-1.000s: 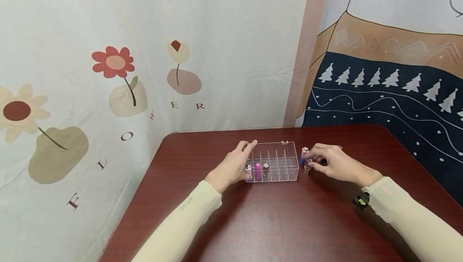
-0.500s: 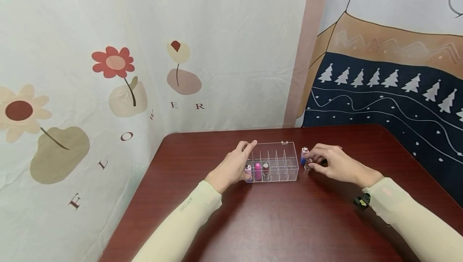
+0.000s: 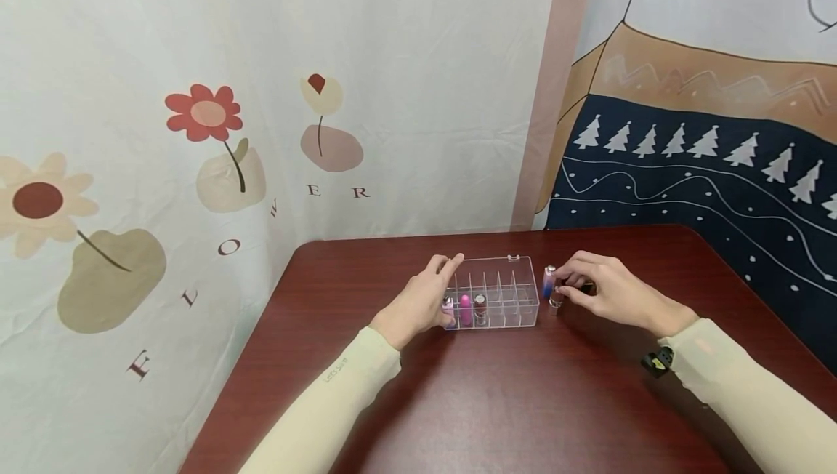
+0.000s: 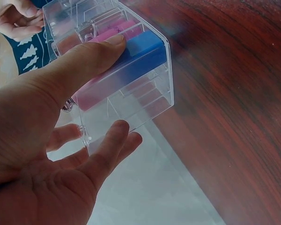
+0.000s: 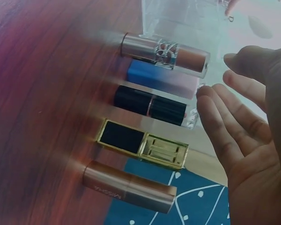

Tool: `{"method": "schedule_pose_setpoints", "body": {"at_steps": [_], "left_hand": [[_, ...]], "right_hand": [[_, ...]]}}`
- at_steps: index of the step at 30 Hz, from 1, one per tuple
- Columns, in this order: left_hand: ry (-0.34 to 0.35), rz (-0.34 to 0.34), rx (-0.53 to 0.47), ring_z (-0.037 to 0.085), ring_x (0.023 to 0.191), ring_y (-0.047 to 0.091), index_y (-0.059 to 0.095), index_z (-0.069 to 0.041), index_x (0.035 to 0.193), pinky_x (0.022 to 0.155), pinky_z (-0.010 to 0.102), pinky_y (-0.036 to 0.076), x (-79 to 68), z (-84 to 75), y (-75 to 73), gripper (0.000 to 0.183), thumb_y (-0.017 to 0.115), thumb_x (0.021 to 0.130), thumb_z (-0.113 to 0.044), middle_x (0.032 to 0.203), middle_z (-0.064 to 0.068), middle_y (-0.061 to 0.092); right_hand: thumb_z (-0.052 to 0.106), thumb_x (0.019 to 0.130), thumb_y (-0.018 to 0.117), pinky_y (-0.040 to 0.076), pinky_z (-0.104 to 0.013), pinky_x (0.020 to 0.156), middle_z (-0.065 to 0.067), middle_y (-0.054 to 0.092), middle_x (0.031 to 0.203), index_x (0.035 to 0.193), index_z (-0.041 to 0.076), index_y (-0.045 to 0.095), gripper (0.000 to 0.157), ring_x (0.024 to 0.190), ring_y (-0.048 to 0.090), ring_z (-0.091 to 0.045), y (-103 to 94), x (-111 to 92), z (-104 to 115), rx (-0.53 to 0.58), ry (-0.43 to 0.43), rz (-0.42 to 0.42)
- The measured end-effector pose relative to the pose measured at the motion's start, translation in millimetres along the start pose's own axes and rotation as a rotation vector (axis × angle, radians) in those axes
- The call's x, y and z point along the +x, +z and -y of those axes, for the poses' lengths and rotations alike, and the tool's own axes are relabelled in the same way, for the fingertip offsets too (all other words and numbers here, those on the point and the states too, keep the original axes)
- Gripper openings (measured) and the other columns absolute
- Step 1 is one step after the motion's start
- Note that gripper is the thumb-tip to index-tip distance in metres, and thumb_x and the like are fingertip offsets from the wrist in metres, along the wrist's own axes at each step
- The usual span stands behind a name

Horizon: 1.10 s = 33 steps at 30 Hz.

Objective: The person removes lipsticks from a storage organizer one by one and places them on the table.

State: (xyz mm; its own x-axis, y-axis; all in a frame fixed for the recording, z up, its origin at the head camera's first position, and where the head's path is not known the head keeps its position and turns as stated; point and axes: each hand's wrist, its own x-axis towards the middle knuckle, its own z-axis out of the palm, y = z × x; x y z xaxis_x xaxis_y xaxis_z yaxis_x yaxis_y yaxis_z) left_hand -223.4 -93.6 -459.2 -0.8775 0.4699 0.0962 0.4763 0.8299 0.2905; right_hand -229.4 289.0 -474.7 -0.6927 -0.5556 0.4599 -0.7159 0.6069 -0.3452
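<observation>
My left hand [image 3: 418, 299] grips the left end of a clear divided box [image 3: 516, 314], thumb in front and fingers behind. Under that thumb is a pink-and-blue lipstick tube [image 4: 143, 51]; a bright pink tube [image 3: 466, 307] and a clear-and-silver tube [image 3: 480, 310] fill the neighbouring slots. To the box's right, my right hand [image 3: 611, 292] hovers by a clear-capped silver lipstick [image 5: 166, 54]. Its fingers are apart, and a gap shows between them and the tubes. Beside that lipstick stand a blue-and-pink tube [image 5: 161, 78] and a black one [image 5: 150, 105].
A gold-and-black lipstick [image 5: 141, 143] and a copper-coloured one [image 5: 129, 187] complete the upright row by my right hand. The box's lid [image 3: 497, 267] stands raised at the back. Behind the dark red table [image 3: 484, 401] hang printed cloths [image 3: 418, 96].
My right hand has shifted slightly up and right, its fingertips coming away from the clear-capped silver lipstick, which stays standing. My left hand and the box have stayed in place.
</observation>
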Motion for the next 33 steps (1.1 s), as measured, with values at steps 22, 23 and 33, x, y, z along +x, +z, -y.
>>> {"method": "schedule_pose_setpoints", "body": {"at_steps": [22,23,33], "left_hand": [[-0.001,0.001,-0.004,0.045,0.101,0.082,0.036,-0.014,0.181,0.105,0.050,0.070,1.5,0.6,0.2,0.124,0.109,0.081,-0.012,0.172,0.024,0.049],[0.000,-0.002,-0.006,0.045,0.102,0.082,0.036,-0.015,0.181,0.105,0.050,0.070,1.5,0.9,0.5,0.124,0.109,0.081,-0.012,0.172,0.024,0.049],[0.010,-0.016,0.000,0.046,0.106,0.082,0.038,-0.014,0.180,0.107,0.052,0.070,3.3,5.3,4.6,0.125,0.111,0.078,-0.012,0.170,0.024,0.051]], "right_hand": [[-0.003,0.092,0.094,0.066,-0.025,0.077,0.000,0.079,0.117,0.127,0.012,0.084,0.039,0.089,0.071,-0.018,15.2,26,25,0.041,-0.149,-0.054],[-0.003,0.092,0.094,0.067,-0.029,0.076,-0.002,0.079,0.117,0.128,0.012,0.084,0.039,0.089,0.071,-0.017,16.9,28,26,0.044,-0.154,-0.050],[0.003,0.093,0.096,0.068,-0.032,0.075,-0.006,0.080,0.120,0.128,0.008,0.085,0.038,0.090,0.074,-0.017,35.4,44,40,0.088,-0.213,-0.003]]}}
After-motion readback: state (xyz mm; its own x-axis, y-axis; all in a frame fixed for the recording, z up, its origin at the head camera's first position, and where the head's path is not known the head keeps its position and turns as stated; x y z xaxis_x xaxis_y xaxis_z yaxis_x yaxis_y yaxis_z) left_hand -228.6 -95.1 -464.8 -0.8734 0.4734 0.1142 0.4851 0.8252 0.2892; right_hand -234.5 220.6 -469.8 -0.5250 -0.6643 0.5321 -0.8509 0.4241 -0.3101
